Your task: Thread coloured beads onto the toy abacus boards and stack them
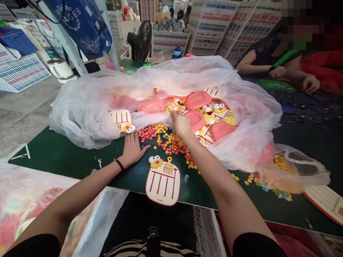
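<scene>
My right hand point(181, 123) reaches to the open mouth of a large clear plastic bag point(88, 103), its fingers closed on the bag's edge. Inside the bag lie several pink oval plastic pieces point(197, 100) and cream boards with duck faces. My left hand point(132, 150) rests flat on the green table point(80, 157), fingers spread, fingertips close to a duck-faced board point(122, 121) at the bag's left side. Small red pieces point(147, 132) and yellow pieces point(175, 144) are scattered between my hands. A cream board with a duck face point(163, 182) lies at the table's front edge.
A smaller clear bag point(302, 171) with yellow pieces lies at the right, near another cream board point(325, 203). Across the table, a person point(278, 60) works at the right. A blue bottle point(177, 52), a black fan point(142, 41) and stacked crates point(209, 21) stand behind.
</scene>
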Tool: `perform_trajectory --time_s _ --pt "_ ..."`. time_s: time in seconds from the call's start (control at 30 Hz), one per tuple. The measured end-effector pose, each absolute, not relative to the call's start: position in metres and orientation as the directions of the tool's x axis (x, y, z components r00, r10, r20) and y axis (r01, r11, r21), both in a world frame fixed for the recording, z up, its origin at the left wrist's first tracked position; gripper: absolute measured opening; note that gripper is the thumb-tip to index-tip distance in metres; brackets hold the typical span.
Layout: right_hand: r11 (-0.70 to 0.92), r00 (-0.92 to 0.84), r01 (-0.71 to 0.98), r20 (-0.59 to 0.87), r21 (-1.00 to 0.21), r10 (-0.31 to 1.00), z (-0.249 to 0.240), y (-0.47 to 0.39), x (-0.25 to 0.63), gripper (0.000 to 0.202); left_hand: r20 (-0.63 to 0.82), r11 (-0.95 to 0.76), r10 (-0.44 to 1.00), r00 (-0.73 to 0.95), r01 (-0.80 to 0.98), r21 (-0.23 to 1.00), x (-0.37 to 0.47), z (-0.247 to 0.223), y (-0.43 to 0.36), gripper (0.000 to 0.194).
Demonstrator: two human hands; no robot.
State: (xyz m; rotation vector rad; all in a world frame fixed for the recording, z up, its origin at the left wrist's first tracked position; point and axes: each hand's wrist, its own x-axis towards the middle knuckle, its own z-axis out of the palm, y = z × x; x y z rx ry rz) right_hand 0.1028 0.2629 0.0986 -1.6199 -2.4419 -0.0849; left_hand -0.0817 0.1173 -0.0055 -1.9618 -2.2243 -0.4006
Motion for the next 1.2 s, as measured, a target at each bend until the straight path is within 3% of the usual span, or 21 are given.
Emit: perform_trajectory --time_s 0.13,0.33,0.5,0.63,0.67,0.73,0.77,0.83,0.93,1.1,1.2 --pt "0.423 -0.389 0.895 0.216 -0.14 0.895 0.093 0.258 0.115 0.034 0.311 0.082 0.939 -0.15 0.971 0.224 -0.069 0.001 0.148 0.091" --pt "0.647 -0.415 0.668 0.538 -0.368 0.734 0.072 0.201 0.155 0.032 0.253 -0.078 0.967 -0.031 0.908 0.411 -0.047 -0.001 0.17 0.078" --pt "0.648 -0.474 0.588 0.443 -0.484 0.761 0.051 0.157 0.187 0.025 0.2 -0.172 0.976 0.084 0.864 0.474 -0.038 0.005 0.158 0.065" --pt "0.646 -0.539 0.629 0.356 -0.433 0.763 0.037 0.151 0.194 0.02 0.295 -0.229 0.953 0.072 0.808 0.543 -0.036 0.029 0.109 0.055" --pt "0.653 -0.549 0.64 0.354 -0.404 0.757 0.034 0.152 0.192 0.019 0.35 -0.314 0.927 0.134 0.789 0.529 -0.032 0.035 0.091 0.053" --pt "0.667 -0.565 0.671 0.358 -0.325 0.743 0.028 0.154 0.187 0.019 0.398 -0.57 0.816 0.418 0.696 0.437 -0.019 0.042 0.052 0.054" --pt "0.668 -0.569 0.689 0.361 -0.282 0.739 0.025 0.155 0.184 0.019 0.368 -0.665 0.746 0.555 0.64 0.383 -0.011 0.043 0.035 0.059" --pt "0.657 -0.566 0.723 0.363 -0.213 0.74 0.022 0.155 0.179 0.021 0.262 -0.717 0.695 0.669 0.62 0.318 0.004 0.04 0.01 0.068" --pt "0.63 -0.529 0.742 0.376 -0.231 0.761 0.025 0.153 0.181 0.024 0.183 -0.662 0.748 0.638 0.702 0.261 0.015 0.031 0.0 0.055" --pt "0.524 -0.363 0.648 0.381 -0.553 0.851 0.046 0.136 0.19 0.016 0.254 -0.574 0.815 0.52 0.782 0.242 0.002 0.026 0.017 0.051" --pt "0.558 -0.443 0.559 0.348 -0.613 0.826 0.044 0.121 0.181 0.016 0.315 -0.581 0.81 0.495 0.751 0.313 -0.003 0.026 0.019 0.045"
